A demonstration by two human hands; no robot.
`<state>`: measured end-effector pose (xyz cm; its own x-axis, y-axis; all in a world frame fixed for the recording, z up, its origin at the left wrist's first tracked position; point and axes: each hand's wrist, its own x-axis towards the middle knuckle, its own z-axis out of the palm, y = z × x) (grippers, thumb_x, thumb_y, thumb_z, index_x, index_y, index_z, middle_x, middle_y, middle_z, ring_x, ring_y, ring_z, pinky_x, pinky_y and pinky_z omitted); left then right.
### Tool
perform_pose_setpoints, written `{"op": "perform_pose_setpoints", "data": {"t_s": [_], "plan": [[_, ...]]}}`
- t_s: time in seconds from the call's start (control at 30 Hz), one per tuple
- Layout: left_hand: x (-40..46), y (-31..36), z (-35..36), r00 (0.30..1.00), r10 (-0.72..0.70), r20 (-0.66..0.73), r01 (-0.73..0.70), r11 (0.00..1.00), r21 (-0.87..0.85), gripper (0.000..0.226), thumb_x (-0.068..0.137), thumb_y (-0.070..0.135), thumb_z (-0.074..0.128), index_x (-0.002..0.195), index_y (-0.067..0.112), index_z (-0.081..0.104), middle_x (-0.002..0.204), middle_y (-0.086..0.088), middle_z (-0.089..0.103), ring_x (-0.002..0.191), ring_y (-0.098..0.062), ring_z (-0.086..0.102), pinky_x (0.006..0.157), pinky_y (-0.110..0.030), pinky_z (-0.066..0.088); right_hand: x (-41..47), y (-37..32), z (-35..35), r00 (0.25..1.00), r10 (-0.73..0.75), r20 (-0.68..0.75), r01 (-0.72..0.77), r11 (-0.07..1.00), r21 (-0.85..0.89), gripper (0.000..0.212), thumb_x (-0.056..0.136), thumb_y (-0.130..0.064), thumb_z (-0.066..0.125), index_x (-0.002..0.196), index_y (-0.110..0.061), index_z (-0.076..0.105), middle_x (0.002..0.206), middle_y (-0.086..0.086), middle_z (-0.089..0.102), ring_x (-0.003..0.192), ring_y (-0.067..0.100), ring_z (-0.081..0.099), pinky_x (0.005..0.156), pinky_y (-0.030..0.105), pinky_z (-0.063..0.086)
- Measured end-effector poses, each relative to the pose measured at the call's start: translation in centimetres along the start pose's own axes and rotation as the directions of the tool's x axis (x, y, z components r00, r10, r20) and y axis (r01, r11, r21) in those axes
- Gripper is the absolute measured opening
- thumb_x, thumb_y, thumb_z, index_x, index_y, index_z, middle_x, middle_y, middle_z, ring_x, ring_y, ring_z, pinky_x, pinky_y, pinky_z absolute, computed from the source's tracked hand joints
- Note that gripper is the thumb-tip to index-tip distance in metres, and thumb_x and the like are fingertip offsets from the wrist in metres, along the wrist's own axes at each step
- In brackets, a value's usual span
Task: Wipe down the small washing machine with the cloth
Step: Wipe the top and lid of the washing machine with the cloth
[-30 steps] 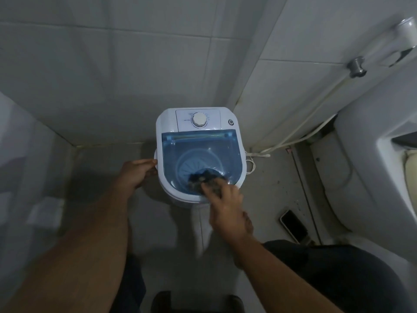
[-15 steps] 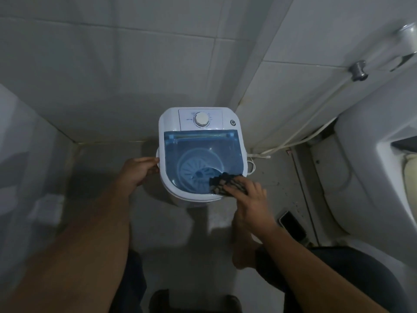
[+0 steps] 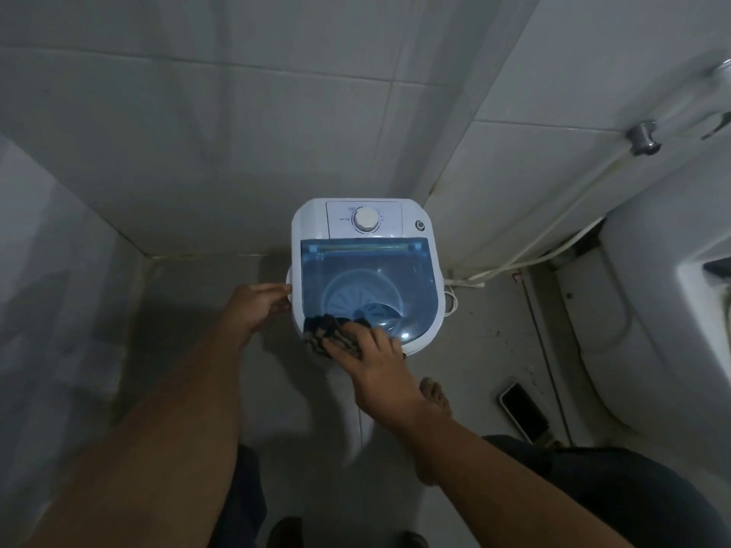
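A small white washing machine stands on the floor in the tiled corner. Its lid is clear blue and a round dial sits on its back panel. My left hand grips the machine's left side. A dark patterned cloth lies on the near left edge of the lid. My right hand presses down on that cloth with fingers spread over it.
A white toilet fills the right side, with a hose running along the wall behind it. A phone lies on the floor right of the machine. My bare foot stands near the machine's front. Tiled walls close in behind and to the left.
My right hand has slid the cloth from the lid's near right corner leftward to its near left edge. The left hand has stayed on the machine's side.
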<state>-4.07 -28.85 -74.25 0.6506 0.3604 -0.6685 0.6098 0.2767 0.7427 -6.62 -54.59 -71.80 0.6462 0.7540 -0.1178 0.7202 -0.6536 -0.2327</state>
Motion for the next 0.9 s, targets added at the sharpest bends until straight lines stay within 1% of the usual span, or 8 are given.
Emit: {"op": "perform_pose_setpoints", "data": {"t_s": [0.1,0.2,0.33,0.4,0.53,0.63,0.77,0.9], "plan": [[0.3,-0.7,0.0,1.000,0.011,-0.013,-0.011,1.000,-0.028,0.023,0.082,0.016,0.075,0.103,0.006,0.076,0.101,-0.020,0.075,0.067,-0.016,0.072,0.055,-0.016,0.054,-1.6,1.1,0.1,0.990,-0.140,0.011,0.140,0.988,-0.058,0.075,0.076,-0.008,0.064,0.145,-0.034,0.048,0.146,0.010,0.046,0.124,0.035,0.048,0.093,0.047,0.045],[0.7,-1.2,0.0,1.000,0.009,-0.030,-0.010,0.999,-0.045,0.026,0.081,0.019,0.076,0.104,0.007,0.077,0.100,-0.019,0.076,0.076,-0.020,0.071,0.074,-0.026,0.059,-0.2,1.2,-0.1,0.992,-0.126,-0.025,0.124,0.989,-0.082,0.073,0.075,-0.011,0.066,0.142,-0.036,0.052,0.143,0.009,0.048,0.119,0.034,0.050,0.087,0.045,0.046],[1.5,-1.4,-0.4,1.000,0.008,0.010,-0.007,0.994,-0.108,0.030,0.083,0.010,0.074,0.110,-0.004,0.072,0.101,-0.025,0.073,0.066,-0.019,0.071,0.061,-0.021,0.060,6.7,0.8,-1.3,0.999,-0.004,-0.035,0.001,0.997,-0.083,0.055,0.081,-0.021,0.062,0.133,-0.039,0.059,0.135,0.008,0.051,0.109,0.035,0.052,0.082,0.047,0.046],[1.8,-1.6,-0.4,1.000,0.017,0.023,-0.014,0.994,-0.106,0.031,0.085,0.005,0.071,0.112,-0.008,0.070,0.105,-0.027,0.071,0.073,-0.024,0.070,0.061,-0.020,0.059,10.6,1.2,-2.6,0.999,0.018,-0.030,-0.021,0.992,-0.128,0.060,0.080,-0.018,0.065,0.136,-0.039,0.057,0.136,0.010,0.050,0.110,0.038,0.052,0.084,0.049,0.045],[2.4,-1.9,-0.4,1.000,-0.006,0.030,0.010,0.993,-0.119,0.027,0.083,0.003,0.072,0.108,-0.008,0.072,0.108,-0.032,0.070,0.099,-0.042,0.069,0.092,-0.042,0.058,18.5,1.9,-6.1,0.986,0.153,-0.061,-0.164,0.958,-0.237,0.066,0.084,-0.009,0.058,0.143,-0.037,0.048,0.147,0.011,0.036,0.126,0.039,0.039,0.100,0.054,0.038],[2.5,-2.0,-0.6,0.998,-0.021,0.053,0.028,0.989,-0.146,0.024,0.082,0.006,0.074,0.103,-0.005,0.075,0.106,-0.033,0.070,0.097,-0.039,0.068,0.102,-0.050,0.051,22.1,1.0,-6.8,0.976,0.211,-0.055,-0.217,0.936,-0.275,0.055,0.086,-0.010,0.059,0.136,-0.035,0.055,0.147,0.010,0.033,0.124,0.038,0.039,0.099,0.054,0.039],[2.1,-1.5,-0.5,0.997,-0.035,0.067,0.044,0.989,-0.139,0.025,0.083,0.009,0.075,0.106,-0.002,0.075,0.105,-0.029,0.072,0.099,-0.038,0.070,0.100,-0.050,0.052,20.0,-0.4,-5.5,0.977,0.209,-0.036,-0.212,0.957,-0.200,0.052,0.089,-0.010,0.055,0.136,-0.033,0.055,0.143,0.010,0.036,0.122,0.038,0.041,0.102,0.056,0.040],[1.8,-1.2,-0.6,0.996,-0.012,0.085,0.023,0.992,-0.126,0.029,0.087,-0.003,0.065,0.114,-0.012,0.067,0.104,-0.028,0.070,0.085,-0.031,0.068,0.102,-0.049,0.050,13.1,-1.8,-3.6,0.990,0.133,-0.041,-0.137,0.983,-0.122,0.049,0.088,-0.021,0.044,0.134,-0.031,0.059,0.139,0.013,0.046,0.114,0.040,0.047,0.088,0.051,0.045]]}}
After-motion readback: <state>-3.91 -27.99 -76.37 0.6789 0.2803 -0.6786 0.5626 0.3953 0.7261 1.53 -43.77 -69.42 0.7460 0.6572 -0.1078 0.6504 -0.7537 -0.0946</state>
